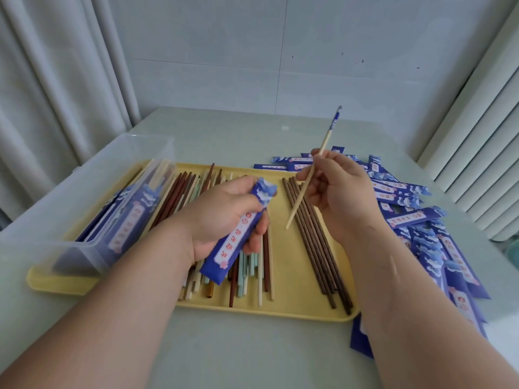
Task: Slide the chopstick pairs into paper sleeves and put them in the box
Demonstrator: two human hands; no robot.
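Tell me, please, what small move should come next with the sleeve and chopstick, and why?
Probably bring the cream chopstick's lower tip to the upper end of the blue paper sleeve and start sliding it in. The right hand pinches the chopstick tilted, tip down, apart from the sleeve, which the left hand grips over the yellow tray.

Yellow tray (297,276) on pale table (238,355), white curtains (56,80) behind.
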